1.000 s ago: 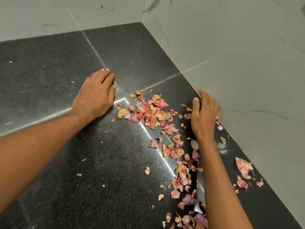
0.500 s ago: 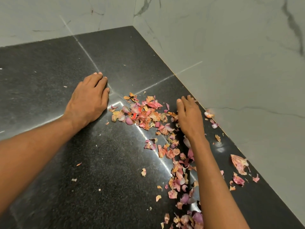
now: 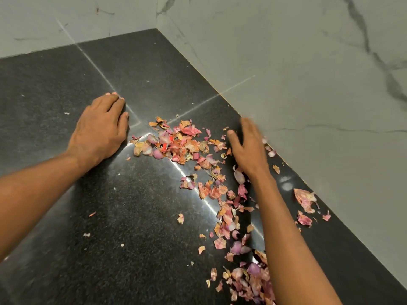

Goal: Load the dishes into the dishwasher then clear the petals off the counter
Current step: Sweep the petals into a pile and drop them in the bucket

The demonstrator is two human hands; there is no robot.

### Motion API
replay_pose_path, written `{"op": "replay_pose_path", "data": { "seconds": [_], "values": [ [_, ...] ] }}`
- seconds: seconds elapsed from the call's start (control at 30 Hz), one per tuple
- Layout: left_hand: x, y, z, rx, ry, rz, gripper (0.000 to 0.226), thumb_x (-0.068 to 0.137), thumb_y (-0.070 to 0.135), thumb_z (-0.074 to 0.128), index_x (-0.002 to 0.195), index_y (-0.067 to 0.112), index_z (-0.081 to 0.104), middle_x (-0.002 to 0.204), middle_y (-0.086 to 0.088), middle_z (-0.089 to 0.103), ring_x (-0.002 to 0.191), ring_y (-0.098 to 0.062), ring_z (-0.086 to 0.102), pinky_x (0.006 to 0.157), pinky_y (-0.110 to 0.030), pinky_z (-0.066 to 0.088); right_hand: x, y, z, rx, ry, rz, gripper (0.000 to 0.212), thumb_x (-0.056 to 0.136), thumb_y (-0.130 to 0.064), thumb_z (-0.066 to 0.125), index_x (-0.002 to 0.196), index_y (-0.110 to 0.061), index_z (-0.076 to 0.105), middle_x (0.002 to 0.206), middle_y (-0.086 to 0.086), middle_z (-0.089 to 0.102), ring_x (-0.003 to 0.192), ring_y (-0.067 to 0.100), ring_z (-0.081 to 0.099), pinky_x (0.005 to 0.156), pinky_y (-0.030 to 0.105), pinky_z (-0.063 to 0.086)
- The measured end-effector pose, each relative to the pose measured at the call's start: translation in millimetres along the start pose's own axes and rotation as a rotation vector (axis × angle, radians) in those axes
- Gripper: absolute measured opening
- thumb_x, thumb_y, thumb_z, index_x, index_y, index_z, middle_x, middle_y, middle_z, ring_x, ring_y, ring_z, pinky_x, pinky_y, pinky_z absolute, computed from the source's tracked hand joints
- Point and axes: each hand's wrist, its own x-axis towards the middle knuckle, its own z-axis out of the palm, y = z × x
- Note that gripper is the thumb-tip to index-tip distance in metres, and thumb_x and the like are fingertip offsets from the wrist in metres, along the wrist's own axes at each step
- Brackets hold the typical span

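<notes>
Speckled black stone counter [image 3: 88, 249] bears papery pink petals [image 3: 182, 146] between flat, spread left hand [image 3: 99, 130] and right hand [image 3: 248, 148].

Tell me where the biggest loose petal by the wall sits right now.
In the head view, the biggest petal lies on the black counter, right of the right forearm, close to the marble wall, apart from the main pile.
</notes>
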Motion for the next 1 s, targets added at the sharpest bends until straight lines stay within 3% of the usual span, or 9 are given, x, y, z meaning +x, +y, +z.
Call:
{"op": "replay_pose_path", "data": {
  "seconds": [0.1, 0.17, 0.23, 0.4, 0.57, 0.7, 0.87, 0.93, 1.0],
  "values": [
    [-1, 0, 0, -0.002, 0.009, -0.002, 0.04, 0.103, 0.019, 0.05, 0.137, -0.002, 0.052, 0.142, -0.023, 0.051, 0.134, -0.04, 0.044, 0.112, -0.051, 0.037, -5, -9, 0, 0.234, -0.09, -0.126, 0.036, 0.108, -0.038, 0.049, 0.131, -0.018, 0.068, 0.132, 0.0, 0.068, 0.112, -0.002, 0.059, 0.1, 0.026, 0.046],
    [-2, -1, 2, 0.004, 0.023, 0.003, 0.04, 0.103, 0.019, 0.05, 0.136, -0.003, 0.052, 0.141, -0.023, 0.051, 0.134, -0.039, 0.044, 0.112, -0.051, 0.037, -6, -11, -6, 0.344, 0.126, -0.077, 0.031, 0.108, -0.034, 0.052, 0.125, -0.02, 0.073, 0.12, -0.006, 0.073, 0.097, -0.006, 0.062, 0.087, 0.023, 0.052],
    [-2, -1, 2, 0.011, 0.033, 0.016, 0.038, 0.104, 0.019, 0.049, 0.135, -0.003, 0.052, 0.14, -0.024, 0.052, 0.133, -0.04, 0.045, 0.111, -0.051, 0.038, -2, 1, -9, 0.293, 0.25, 0.027, 0.034, 0.108, -0.034, 0.048, 0.132, -0.019, 0.068, 0.128, -0.004, 0.067, 0.113, 0.001, 0.059, 0.099, 0.034, 0.05],
    [0, -6, 6, 0.055, -0.029, 0.018, 0.054, 0.106, 0.035, 0.031, 0.137, -0.006, 0.046, 0.143, -0.027, 0.047, 0.136, -0.041, 0.041, 0.117, -0.049, 0.033, -17, 1, 5, -0.017, -0.221, 0.017, 0.067, 0.107, -0.062, 0.022, 0.162, -0.025, 0.026, 0.171, 0.001, 0.016, 0.157, 0.015, 0.007, 0.129, 0.047, 0.003],
    [-13, 40, 9, 0.093, -0.199, -0.098, 0.081, 0.102, 0.065, 0.0, 0.159, 0.01, 0.019, 0.167, -0.017, 0.013, 0.156, -0.032, 0.007, 0.125, -0.055, 0.003, -25, -32, 2, 0.516, -0.071, -0.017, 0.047, 0.11, -0.048, 0.036, 0.148, -0.028, 0.054, 0.142, -0.014, 0.06, 0.134, -0.001, 0.052, 0.115, 0.036, 0.043],
    [-31, 95, 16, -0.034, -0.266, -0.008, 0.081, 0.098, 0.069, -0.01, 0.161, 0.02, 0.004, 0.168, -0.008, -0.002, 0.155, -0.022, -0.008, 0.125, -0.054, -0.004, -2, -44, 10, 0.486, -0.054, 0.088, 0.052, 0.109, -0.055, 0.03, 0.154, -0.033, 0.045, 0.161, -0.009, 0.041, 0.152, 0.008, 0.03, 0.127, 0.045, 0.024],
    [-44, 126, 2, -0.658, -0.176, -0.059, 0.056, 0.108, 0.054, 0.017, 0.139, 0.025, 0.054, 0.133, -0.005, 0.064, 0.125, -0.011, 0.058, 0.114, -0.049, 0.038, 9, -68, 37, 0.174, -0.386, -0.223, 0.056, 0.108, -0.051, 0.025, 0.158, -0.031, 0.036, 0.17, 0.002, 0.021, 0.159, 0.016, 0.005, 0.129, 0.046, -0.004],
    [-39, 124, -9, -0.919, -0.011, -0.198, 0.04, 0.11, 0.047, 0.03, 0.116, 0.028, 0.065, 0.103, 0.0, 0.07, 0.087, -0.006, 0.069, 0.085, -0.036, 0.057, -2, -69, 36, 0.274, -0.43, -0.29, 0.048, 0.11, -0.037, 0.031, 0.155, -0.027, 0.044, 0.166, -0.001, 0.032, 0.157, 0.011, 0.016, 0.13, 0.037, 0.003],
    [-28, 112, -10, -0.775, 0.118, -0.194, 0.044, 0.11, 0.045, 0.031, 0.11, 0.023, 0.069, 0.111, 0.003, 0.066, 0.095, -0.006, 0.066, 0.086, -0.032, 0.054, -25, -62, 27, 0.351, -0.386, -0.276, 0.041, 0.109, -0.029, 0.039, 0.144, -0.024, 0.06, 0.152, -0.005, 0.054, 0.145, 0.006, 0.042, 0.125, 0.031, 0.027]
  ]
}}
